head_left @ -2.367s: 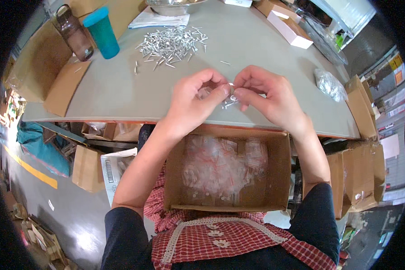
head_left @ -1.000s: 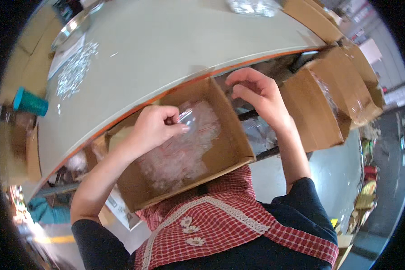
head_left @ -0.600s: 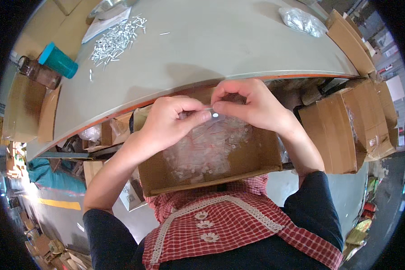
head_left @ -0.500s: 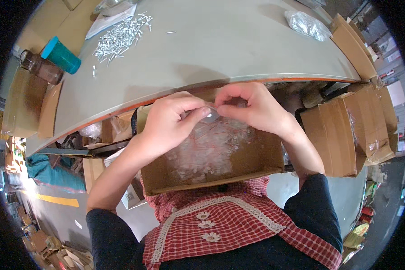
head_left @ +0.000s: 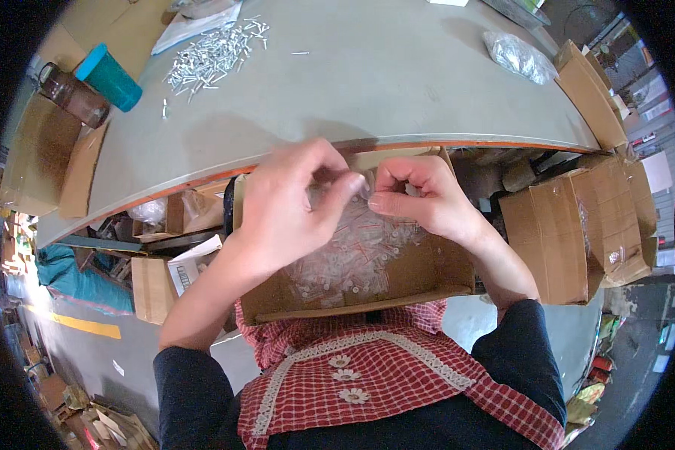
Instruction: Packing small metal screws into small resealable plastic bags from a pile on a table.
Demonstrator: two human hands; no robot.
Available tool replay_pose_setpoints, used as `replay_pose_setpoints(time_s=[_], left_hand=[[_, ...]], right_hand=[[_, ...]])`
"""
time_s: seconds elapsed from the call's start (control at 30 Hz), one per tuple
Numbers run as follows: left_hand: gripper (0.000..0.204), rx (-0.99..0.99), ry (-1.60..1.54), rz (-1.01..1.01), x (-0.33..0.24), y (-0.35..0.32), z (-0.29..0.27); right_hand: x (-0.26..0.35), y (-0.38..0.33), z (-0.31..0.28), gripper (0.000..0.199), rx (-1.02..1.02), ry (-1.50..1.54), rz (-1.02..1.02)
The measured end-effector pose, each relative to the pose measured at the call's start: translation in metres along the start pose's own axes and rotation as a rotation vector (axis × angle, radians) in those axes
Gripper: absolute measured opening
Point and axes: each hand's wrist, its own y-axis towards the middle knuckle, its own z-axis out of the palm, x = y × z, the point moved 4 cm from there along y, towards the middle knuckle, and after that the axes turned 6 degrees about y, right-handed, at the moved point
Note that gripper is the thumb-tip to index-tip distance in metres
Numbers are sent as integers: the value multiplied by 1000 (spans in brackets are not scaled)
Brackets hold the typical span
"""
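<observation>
Both my hands are raised over an open cardboard box [head_left: 442, 262] at the table's near edge, their fingertips almost meeting. My left hand [head_left: 289, 202] is slightly blurred, its fingers curled toward the thumb. A small clear bit shows at that thumb's tip, too faint to name. On the other side, my right hand [head_left: 427, 196] pinches thumb against forefinger; what lies between them is hidden. Below, the box holds a heap of small clear plastic bags [head_left: 345, 259] with thin red lines and little whitish pieces among them.
On the grey table [head_left: 367, 90] lie a pile of silver screw-like pieces [head_left: 210, 60], a single loose one [head_left: 300, 53] and a clear bag of metal parts [head_left: 519, 57]. A teal cup [head_left: 111, 79] and a brown jug [head_left: 71, 96] stand left. Cardboard boxes [head_left: 555, 232] stand right.
My left hand has shifted up and rightward, blurring, and its fingers have curled differently. My right hand has dropped slightly, its pinch still near the left fingertips. The whole view has shifted a little.
</observation>
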Motion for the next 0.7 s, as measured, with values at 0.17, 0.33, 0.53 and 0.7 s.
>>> replay_pose_setpoints(time_s=[0.17,0.33,0.53,0.7], left_hand=[[19,440,-505,-227,7,-5,27],[16,420,-588,-228,6,-9,29],[14,239,-603,-260,7,-17,39],[18,-107,11,166,-19,3,16]], right_hand=[[-2,1,8,16,9,109,-30],[-2,-4,6,12,-8,380,163],[-8,-5,6,8,-91,389,218],[22,4,-1,12,-386,-487,-491]])
